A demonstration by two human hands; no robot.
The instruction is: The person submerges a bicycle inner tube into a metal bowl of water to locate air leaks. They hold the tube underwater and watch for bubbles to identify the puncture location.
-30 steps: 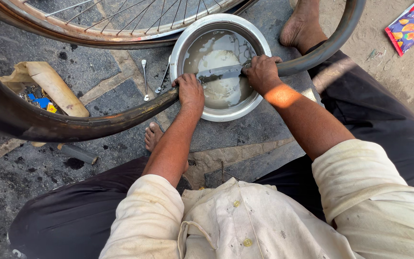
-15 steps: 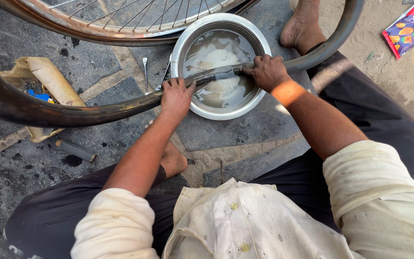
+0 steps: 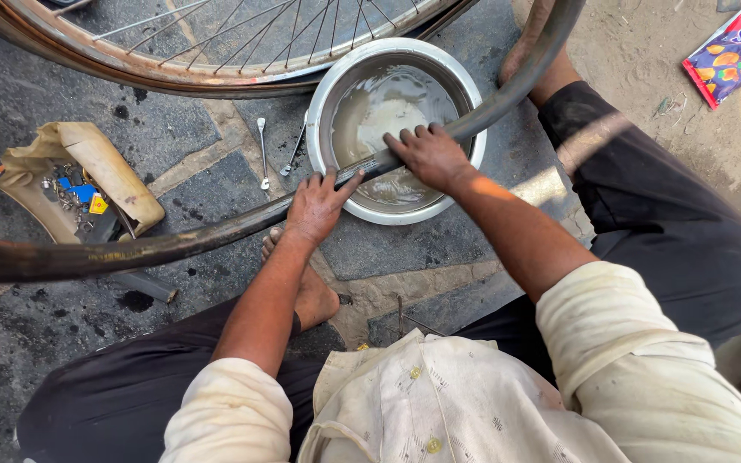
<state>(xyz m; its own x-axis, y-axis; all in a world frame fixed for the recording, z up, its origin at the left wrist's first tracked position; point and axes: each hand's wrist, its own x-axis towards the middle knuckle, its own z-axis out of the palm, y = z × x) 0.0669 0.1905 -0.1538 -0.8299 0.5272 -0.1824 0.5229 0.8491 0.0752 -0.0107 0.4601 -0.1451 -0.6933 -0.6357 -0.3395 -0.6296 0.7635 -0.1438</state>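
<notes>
Head camera, single view — worn on the person's head, facing steeply down past the shirt front [image 3: 439, 403] and knees onto stone paving [image 3: 173, 154]; close range, about arm's reach — no second view shares the scene.

Dark inner tube [image 3: 216, 233] arcs over water-filled metal bowl [image 3: 328, 86].

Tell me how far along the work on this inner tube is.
Done: the inner tube is out of the wheel, and the metal basin holds water. In hand: the left hand and right hand press one stretch of tube across the basin at the water. Left: most of the tube's length lies outside the basin, apparently untested. No bubbles or patch show.
</notes>
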